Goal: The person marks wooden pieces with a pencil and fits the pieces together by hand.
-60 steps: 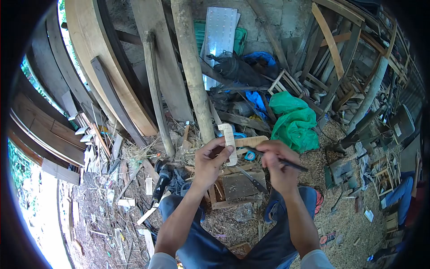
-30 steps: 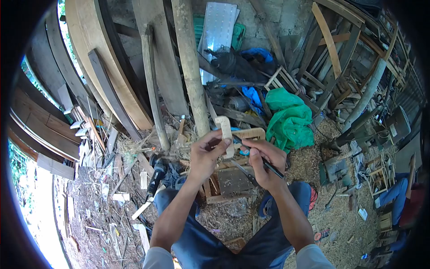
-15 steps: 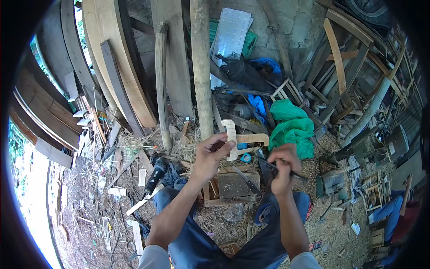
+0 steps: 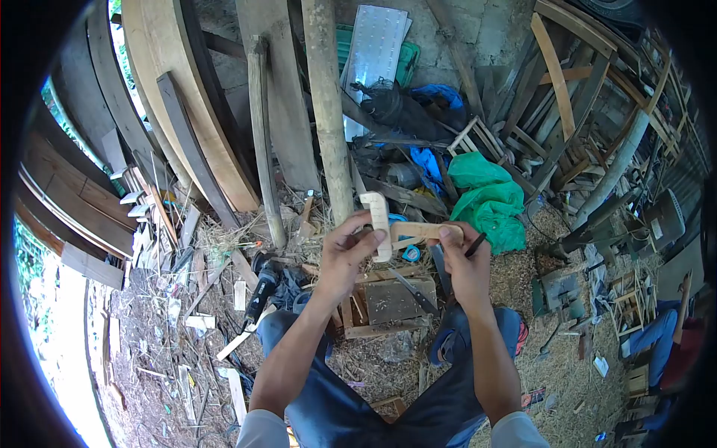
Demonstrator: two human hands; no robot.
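1. Far left, a bunch of long wooden boards (image 4: 183, 112) leaning upright, a couple of them pretty pale.
2. Dark power tool (image 4: 261, 290) on the littered ground, just left of the knees.
3. Rough wooden pole (image 4: 326, 112) standing up behind the work, a bit left of the hands.
4. Left hand (image 4: 345, 257): fingers closed round the lower part of the upright wooden piece (image 4: 379, 214), thumb across the front. That piece is pale, with its top end hooked to the left.
5. Below the hands, between the knees, a wooden box (image 4: 394, 308). Blue tape measure (image 4: 411, 254) sits just past it, and a dark-handled blade (image 4: 426, 303) lies slantwise over the box.
6. Sideways wooden piece (image 4: 420, 230), also pale, spans the gap between both hands. Can't tell if it's joined to the upright one or just butted against it.
7. Right hand (image 4: 466, 270): thumb and fingers pinched on that piece's right end, with a dark pencil-like stick (image 4: 476, 245) poking out of the grip.
8. Crumpled green plastic (image 4: 489, 201) behind the right hand.
9. Right edge: another person's blue trouser leg (image 4: 651, 342).
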